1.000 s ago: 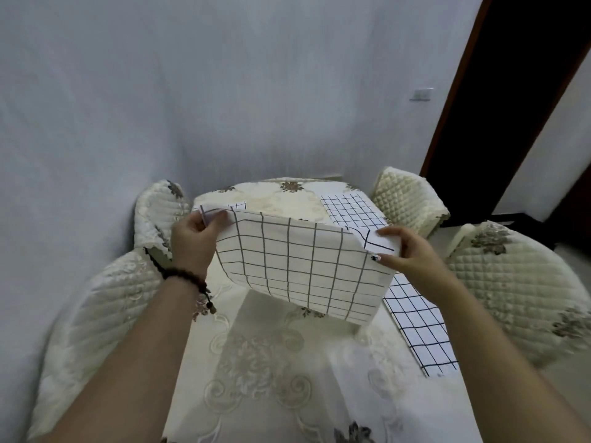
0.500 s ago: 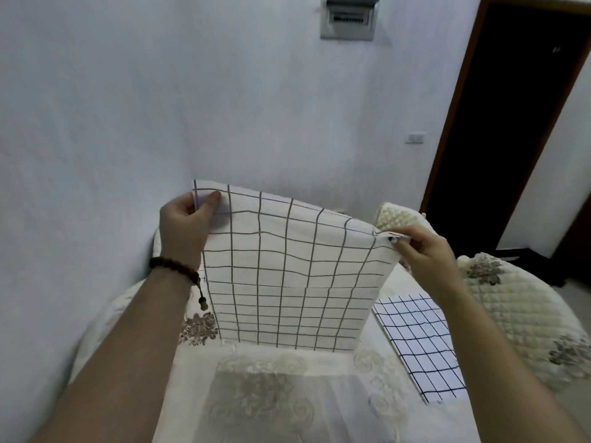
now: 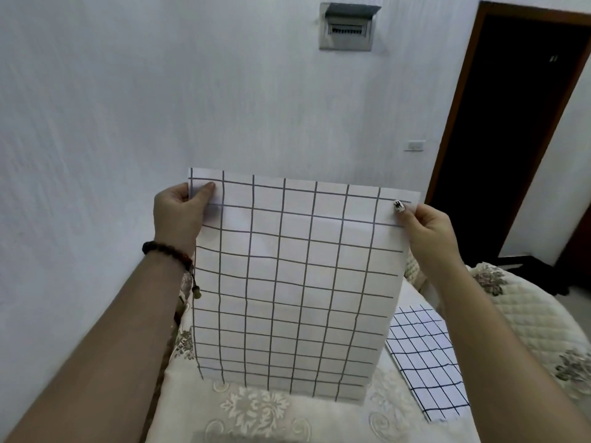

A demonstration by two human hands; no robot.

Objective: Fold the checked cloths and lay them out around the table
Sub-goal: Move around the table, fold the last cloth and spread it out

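Observation:
A white checked cloth [image 3: 294, 282] with grey grid lines hangs upright in front of me, above the table [image 3: 262, 414]. My left hand [image 3: 179, 212] pinches its top left corner and my right hand [image 3: 425, 225] pinches its top right corner. The cloth's lower edge hovers just over the cream tablecloth. A second checked cloth [image 3: 425, 359], white with darker lines, lies flat on the table at the right. The hanging cloth hides most of the far tabletop.
Quilted cream chairs stand at the right [image 3: 531, 327] and, partly hidden, at the left [image 3: 184, 340]. A white wall is close behind the table, with a grey wall box [image 3: 347, 27] high up. A dark doorway [image 3: 511, 129] opens at the right.
Both hands have lifted the checked cloth from a low tilt over the table up to a vertical hang. The view has tilted upward with it.

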